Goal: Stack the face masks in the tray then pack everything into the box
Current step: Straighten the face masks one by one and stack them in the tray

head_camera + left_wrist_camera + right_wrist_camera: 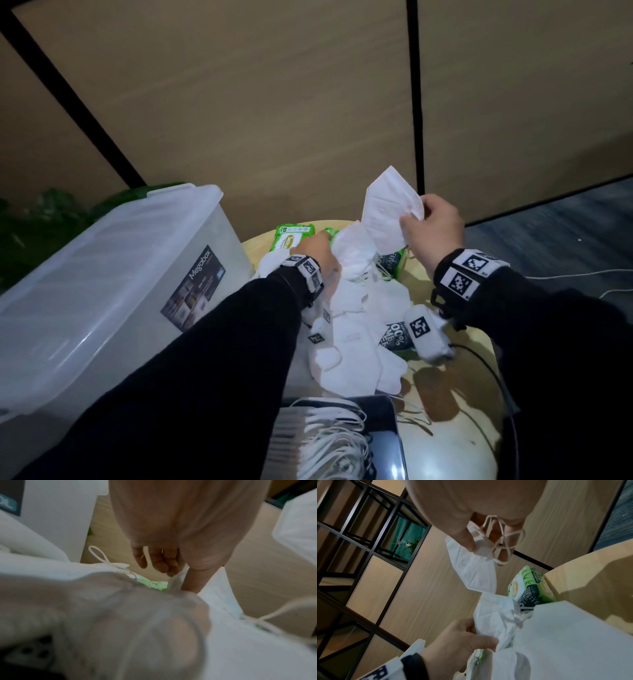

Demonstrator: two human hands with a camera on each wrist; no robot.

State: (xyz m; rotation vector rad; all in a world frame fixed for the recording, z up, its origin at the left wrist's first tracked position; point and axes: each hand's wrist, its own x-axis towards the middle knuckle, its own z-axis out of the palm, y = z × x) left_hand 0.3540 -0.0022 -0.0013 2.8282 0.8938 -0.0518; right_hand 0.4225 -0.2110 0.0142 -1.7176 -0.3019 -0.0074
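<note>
White masks in both hands over a round desk

White folded fabric face mask (387,209), flat with a creased centre line and pointed ends, is held up in the air by the right hand (432,226). Its grip is a pinch: thumb and fingers are closed on the mask's edge, and in the right wrist view the white ear loops (503,539) cross over those fingers. The left hand (317,251) reaches down into the loose pile of white masks (356,329) on the round pale wooden desk (469,342); its thumb and fingers are curled on the edge of one white mask at the far end of the pile (494,616), which is crumpled and partly lifted. The pile holds several overlapping masks; an exact count cannot be made. Packs of wet wipes in green and white wrappers lie among and under the masks: one at the far left (294,235), one far right under the raised mask (392,262), and one near the middle with large white print (397,335), so at least three show. At the near edge stands one dark tray (387,431) with a neat row of white masks stacked on edge (308,442), their loops trailing over it. One large translucent plastic storage box with its lid on (102,284) stands to the left of the desk, a dark label on its side
</note>
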